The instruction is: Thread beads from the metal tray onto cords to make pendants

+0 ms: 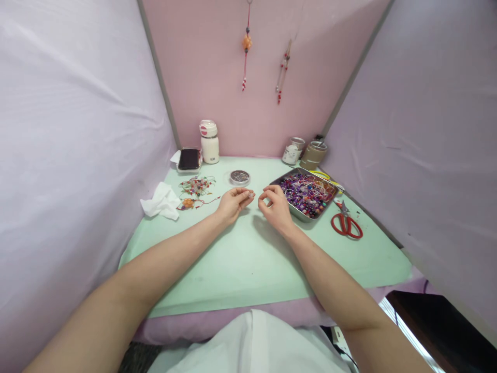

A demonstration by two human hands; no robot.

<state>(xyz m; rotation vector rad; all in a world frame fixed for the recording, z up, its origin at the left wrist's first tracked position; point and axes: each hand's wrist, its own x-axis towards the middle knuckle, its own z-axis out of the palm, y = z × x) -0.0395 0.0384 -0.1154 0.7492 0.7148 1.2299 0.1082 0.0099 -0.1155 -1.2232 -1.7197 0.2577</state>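
Note:
My left hand (pixel 232 203) is closed in a pinch over the middle of the table. Between its thumb and fingertips sits a small clear bead (pixel 251 195). Just to the right, my right hand (pixel 275 206) has thumb and forefinger pressed together; whatever they pinch is too small to make out. The two hands are a little apart. Beside my right hand stands a metal tray (pixel 306 218) heaped with purple, red and dark beads (pixel 297 194) and pale cord. Beyond my left hand lies a round clear case (pixel 239 177) with small dark metallic bits in it.
Left on the green cloth (pixel 217 274) are strung bead pieces (pixel 196 185), an orange bead charm (pixel 188 203) and a crumpled tissue (pixel 161 200). A white bottle (pixel 210 145) and dark-filled container (pixel 189 159) stand behind. Red-handled scissors (pixel 347 224) and two cans (pixel 313 154) are right.

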